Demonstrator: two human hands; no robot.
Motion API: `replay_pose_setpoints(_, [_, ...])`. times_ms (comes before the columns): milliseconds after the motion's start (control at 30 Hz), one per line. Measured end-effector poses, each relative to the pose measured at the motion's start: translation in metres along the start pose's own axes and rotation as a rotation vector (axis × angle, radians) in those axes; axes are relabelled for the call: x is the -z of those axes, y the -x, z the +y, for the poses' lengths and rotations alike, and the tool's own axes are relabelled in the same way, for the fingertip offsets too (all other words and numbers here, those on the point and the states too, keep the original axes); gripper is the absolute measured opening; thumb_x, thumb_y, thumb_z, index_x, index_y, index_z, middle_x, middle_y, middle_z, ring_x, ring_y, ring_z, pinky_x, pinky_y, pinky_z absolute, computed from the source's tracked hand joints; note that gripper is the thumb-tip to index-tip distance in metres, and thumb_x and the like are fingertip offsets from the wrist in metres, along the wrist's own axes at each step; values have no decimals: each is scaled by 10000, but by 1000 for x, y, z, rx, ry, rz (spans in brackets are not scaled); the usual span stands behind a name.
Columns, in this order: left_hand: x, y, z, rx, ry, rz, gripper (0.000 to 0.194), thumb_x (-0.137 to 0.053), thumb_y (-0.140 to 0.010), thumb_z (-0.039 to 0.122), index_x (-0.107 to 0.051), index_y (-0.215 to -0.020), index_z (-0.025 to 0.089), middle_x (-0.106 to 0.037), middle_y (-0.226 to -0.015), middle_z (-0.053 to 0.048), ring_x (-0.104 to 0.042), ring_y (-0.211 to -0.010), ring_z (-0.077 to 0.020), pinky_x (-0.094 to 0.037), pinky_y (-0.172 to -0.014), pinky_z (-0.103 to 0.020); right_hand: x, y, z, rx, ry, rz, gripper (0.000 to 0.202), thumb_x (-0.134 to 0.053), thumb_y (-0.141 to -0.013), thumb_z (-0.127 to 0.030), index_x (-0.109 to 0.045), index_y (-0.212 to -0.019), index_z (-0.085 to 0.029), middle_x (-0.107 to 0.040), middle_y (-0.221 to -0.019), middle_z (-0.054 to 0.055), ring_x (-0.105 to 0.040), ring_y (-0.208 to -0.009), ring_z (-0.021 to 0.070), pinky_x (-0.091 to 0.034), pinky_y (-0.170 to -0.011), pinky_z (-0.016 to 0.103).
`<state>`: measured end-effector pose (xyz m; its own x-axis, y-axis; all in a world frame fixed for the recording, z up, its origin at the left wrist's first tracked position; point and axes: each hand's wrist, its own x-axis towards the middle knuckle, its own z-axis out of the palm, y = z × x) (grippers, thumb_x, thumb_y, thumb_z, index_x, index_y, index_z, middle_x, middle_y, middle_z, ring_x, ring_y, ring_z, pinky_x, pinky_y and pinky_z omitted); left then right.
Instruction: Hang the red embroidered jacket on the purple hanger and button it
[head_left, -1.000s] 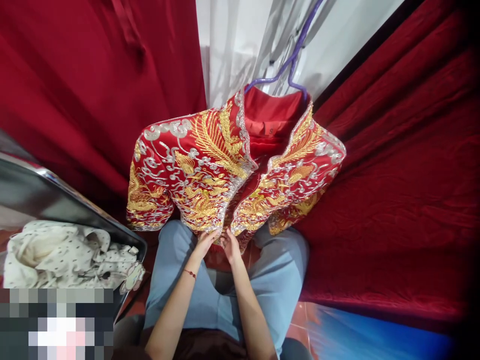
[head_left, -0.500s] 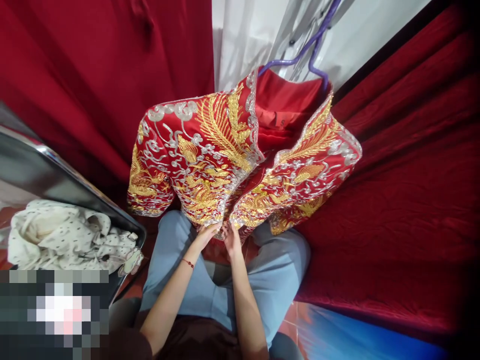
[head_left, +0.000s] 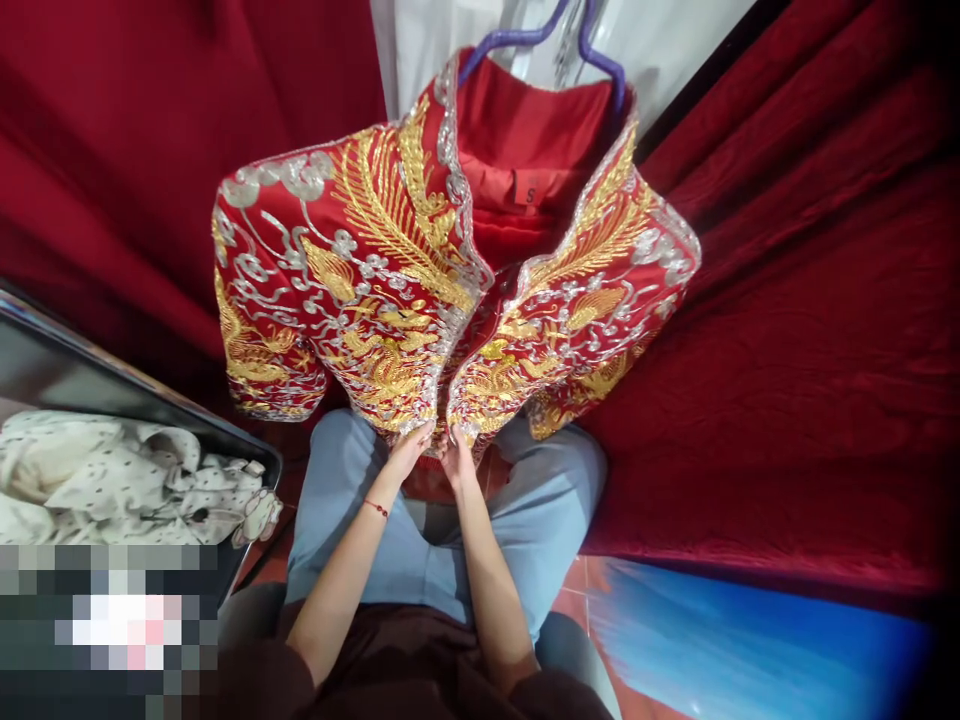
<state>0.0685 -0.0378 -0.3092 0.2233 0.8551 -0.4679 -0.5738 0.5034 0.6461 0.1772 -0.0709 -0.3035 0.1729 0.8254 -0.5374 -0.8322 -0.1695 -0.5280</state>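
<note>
A red jacket [head_left: 390, 260] with gold and silver embroidery hangs from a purple hanger [head_left: 517, 38] in front of my knees. Its front stands parted, and a label marked S shows inside the collar. At the lower front, my left hand [head_left: 411, 450] grips the edge of one front panel. Close beside it, my right hand [head_left: 456, 458] pinches the bottom edge of the other panel. A narrow gap separates the two hands. The fingertips are partly hidden by the cloth.
Red curtains [head_left: 787, 380] hang on both sides, with white cloth behind the hanger. A spotted white cloth bag [head_left: 112, 480] lies in a dark, metal-edged case at the left. A blue panel [head_left: 750, 630] lies at the lower right.
The jacket appears larger and further to the left and up in view. My hands have drawn slightly apart, each still at its panel's edge.
</note>
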Motion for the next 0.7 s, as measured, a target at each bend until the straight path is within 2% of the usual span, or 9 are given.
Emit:
replay_pose_setpoints(167, [4, 3, 1, 25, 4, -52, 331, -821, -681, 223, -716, -993, 185, -717, -1060, -50, -638, -975, -155, -484, -965, -338, -2, 2, 0, 53, 19, 6, 227, -852, -612, -223, -676, -750, -184, -647, -641, -49, -559, -571, 71, -460, -542, 186])
replay_pose_setpoints(300, [-1, 7, -2, 40, 22, -87, 271, -828, -673, 241, -734, -913, 155, -729, -970, -59, -647, -909, -157, -494, -944, -340, -5, 3, 5, 106, 17, 11, 223, -839, -609, -203, -692, -775, -185, -691, -713, -34, -604, -630, 93, -497, -605, 213])
replay_pose_setpoints(500, [-10, 5, -14, 37, 80, -43, 293, -845, -640, 232, -744, -908, 171, -739, -972, -49, -662, -897, -153, -495, -944, -320, -2, 1, 10, 177, 8, 21, 227, -834, -627, -232, -690, -800, -200, -710, -750, -34, -613, -647, 105, -523, -656, 237])
replay_pose_setpoints(700, [-8, 3, -22, 90, 100, -34, 270, -841, -648, 214, -746, -890, 146, -736, -951, -68, -667, -905, -159, -497, -945, -317, 0, 1, 14, 230, 16, 0, 283, -809, -665, -265, -719, -929, -219, -752, -914, -10, -681, -901, 152, -531, -930, 316])
